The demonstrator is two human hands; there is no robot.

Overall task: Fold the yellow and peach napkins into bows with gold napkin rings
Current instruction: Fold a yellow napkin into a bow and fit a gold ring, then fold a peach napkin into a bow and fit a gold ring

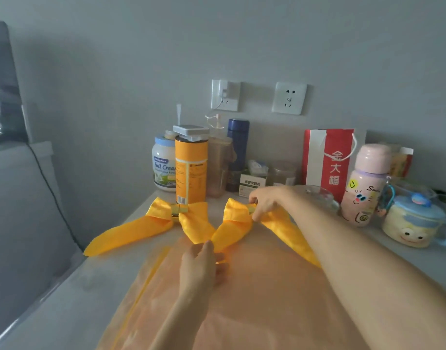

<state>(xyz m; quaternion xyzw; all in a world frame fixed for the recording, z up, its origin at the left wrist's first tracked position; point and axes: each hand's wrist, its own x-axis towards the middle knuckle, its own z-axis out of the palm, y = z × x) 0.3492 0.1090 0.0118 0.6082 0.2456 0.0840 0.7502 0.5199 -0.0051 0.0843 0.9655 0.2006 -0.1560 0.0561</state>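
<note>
1. Done, as I judge it: the first yellow satin napkin [141, 228] lies at the far left of the pale grey worktop [53, 311] as a finished bow. A flat gold napkin ring [175, 210] cinches its middle, and no hand touches it.
2. Nearly done: the second yellow satin napkin [235, 221], just to its right, is also bow-shaped. Its own gold ring [251, 210] barely shows beside the fingers.
3. Left to do: the sheer peach napkin [267, 299] lies flat and unfolded nearest the person.
4. The right hand [265, 202] reaches in from the right, its forearm crossing the bow's right tail. Thumb and fingers pinch the bow's centre at the ring.
5. The left hand [201, 266], back upward over the peach napkin, pinches the tip of that bow's left tail.
</note>
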